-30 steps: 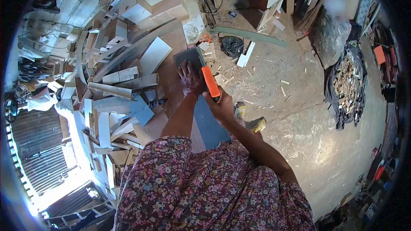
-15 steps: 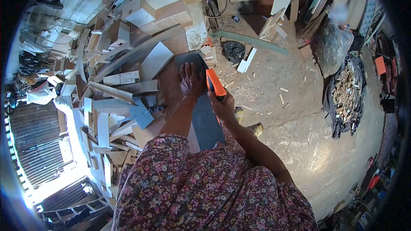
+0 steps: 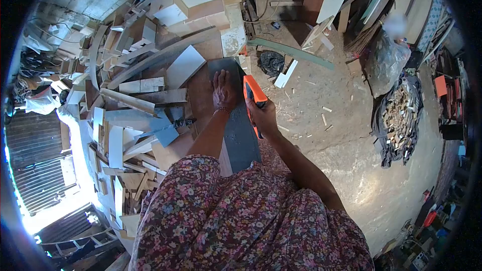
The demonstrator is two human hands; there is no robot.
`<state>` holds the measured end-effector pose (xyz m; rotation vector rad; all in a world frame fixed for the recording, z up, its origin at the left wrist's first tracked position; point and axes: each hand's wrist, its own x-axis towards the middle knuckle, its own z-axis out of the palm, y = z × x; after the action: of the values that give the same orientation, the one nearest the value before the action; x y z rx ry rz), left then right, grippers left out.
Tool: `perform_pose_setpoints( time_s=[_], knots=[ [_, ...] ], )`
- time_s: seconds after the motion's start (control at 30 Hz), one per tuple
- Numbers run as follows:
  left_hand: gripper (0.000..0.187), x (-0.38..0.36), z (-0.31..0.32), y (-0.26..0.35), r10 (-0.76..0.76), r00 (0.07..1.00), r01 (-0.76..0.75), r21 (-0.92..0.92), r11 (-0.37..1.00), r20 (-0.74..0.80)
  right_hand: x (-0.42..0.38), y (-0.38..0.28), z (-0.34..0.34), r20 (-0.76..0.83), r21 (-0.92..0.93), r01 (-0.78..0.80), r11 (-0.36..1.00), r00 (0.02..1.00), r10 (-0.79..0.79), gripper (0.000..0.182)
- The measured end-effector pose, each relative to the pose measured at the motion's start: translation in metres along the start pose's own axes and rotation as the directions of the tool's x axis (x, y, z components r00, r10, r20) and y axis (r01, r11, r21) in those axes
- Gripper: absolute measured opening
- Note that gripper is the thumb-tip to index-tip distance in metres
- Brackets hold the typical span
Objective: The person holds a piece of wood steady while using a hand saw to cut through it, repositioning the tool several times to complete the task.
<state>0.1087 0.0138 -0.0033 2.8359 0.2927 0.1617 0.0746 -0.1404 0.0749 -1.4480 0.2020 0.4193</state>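
While my left hand (image 3: 224,91) lies flat and open on the dark board (image 3: 243,143), my right hand (image 3: 262,117) clenches an orange-handled tool (image 3: 257,90) by the tabletop's (image 3: 200,93) right edge, apparently sawing, which calls for steadiness.

Black bag (image 3: 271,63) on littered floor (image 3: 346,158)

Right of the orange-handled tool (image 3: 255,90), the floor (image 3: 346,170) gives room — offcuts (image 3: 142,85) crowd left of the board (image 3: 242,145).

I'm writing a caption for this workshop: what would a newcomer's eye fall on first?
Probably the orange tool in the right hand, at the right edge of a dark board under the left hand. Next, the jumbled wood pieces heaped at left, then the pale scraps on dark sheeting at right.
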Motion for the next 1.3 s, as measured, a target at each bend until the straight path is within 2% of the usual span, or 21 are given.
perform_pose_setpoints(
  time_s=[0.07, 0.13, 0.23, 0.3, 0.37, 0.43, 0.5, 0.8, 0.9, 0.97, 1.0, 1.07, 1.2, 1.27, 1.3],
  knots=[
    [0.044, -0.013, 0.006, -0.006, 0.031, 0.999, -0.031, -0.004, 1.000, -0.034, 0.000, -0.006, -0.002, 0.058, 0.052, 0.048, 0.997, 0.997, -0.051, 0.019],
    [0.044, -0.028, -0.001, -0.006, 0.066, 0.996, -0.066, 0.000, 0.998, -0.063, -0.003, -0.016, -0.002, 0.107, 0.139, -0.040, 0.989, 0.994, 0.025, 0.015],
    [0.044, -0.049, -0.007, 0.000, 0.069, 0.996, -0.073, -0.076, 0.994, -0.053, -0.002, -0.019, -0.002, 0.109, 0.159, -0.082, 0.984, 0.992, 0.065, 0.019],
    [0.045, -0.057, -0.007, 0.003, 0.057, 0.998, -0.057, -0.030, 0.998, 0.000, 0.002, -0.020, -0.006, 0.089, 0.136, -0.087, 0.987, 0.993, 0.075, 0.020],
    [0.044, -0.063, -0.006, 0.005, 0.049, 0.999, -0.049, 0.020, 0.999, -0.002, 0.007, -0.025, -0.014, 0.186, 0.263, -0.155, 0.952, 0.977, 0.108, 0.019],
    [0.044, -0.061, -0.013, 0.013, 0.060, 0.998, -0.060, 0.065, 0.996, 0.003, 0.010, -0.028, -0.014, 0.168, 0.255, -0.154, 0.954, 0.979, 0.113, 0.019],
    [0.045, -0.061, -0.019, 0.022, 0.009, 0.998, -0.020, 0.156, 0.988, 0.067, 0.010, -0.028, -0.017, 0.172, 0.201, -0.138, 0.970, 0.980, 0.103, 0.018],
    [0.045, -0.060, -0.002, 0.007, 0.063, 0.997, -0.063, 0.016, 0.998, -0.033, 0.005, -0.033, -0.008, 0.144, 0.177, -0.076, 0.981, 0.988, 0.051, 0.021],
    [0.045, -0.059, -0.006, 0.012, 0.062, 0.998, -0.061, 0.026, 0.998, -0.028, 0.000, -0.034, -0.004, 0.102, 0.083, -0.043, 0.996, 0.994, 0.034, 0.024],
    [0.045, -0.058, -0.003, 0.010, 0.078, 0.996, -0.075, 0.063, 0.995, -0.046, -0.003, -0.037, -0.003, -0.012, -0.040, 0.103, 0.994, 0.995, -0.104, 0.028],
    [0.045, -0.059, -0.002, 0.009, 0.098, 0.993, -0.091, 0.104, 0.990, -0.063, -0.003, -0.034, -0.002, -0.013, -0.039, 0.101, 0.994, 0.995, -0.102, 0.028],
    [0.046, -0.059, -0.001, 0.009, 0.096, 0.993, -0.090, 0.091, 0.992, -0.063, -0.002, -0.029, 0.000, -0.050, -0.153, 0.237, 0.959, 0.968, -0.247, 0.031],
    [0.045, -0.058, 0.004, 0.006, 0.089, 0.994, -0.087, 0.038, 0.996, -0.068, 0.009, -0.016, 0.004, -0.056, -0.218, 0.252, 0.943, 0.961, -0.270, 0.033],
    [0.045, -0.057, 0.005, 0.006, 0.092, 0.992, -0.092, -0.003, 0.996, -0.090, 0.024, -0.004, 0.003, -0.044, -0.425, 0.383, 0.820, 0.896, -0.442, 0.032],
    [0.045, -0.059, 0.005, 0.006, 0.093, 0.991, -0.097, -0.046, 0.994, -0.098, 0.023, -0.002, 0.002, -0.059, -0.423, 0.381, 0.822, 0.894, -0.444, 0.032]
  ],
)
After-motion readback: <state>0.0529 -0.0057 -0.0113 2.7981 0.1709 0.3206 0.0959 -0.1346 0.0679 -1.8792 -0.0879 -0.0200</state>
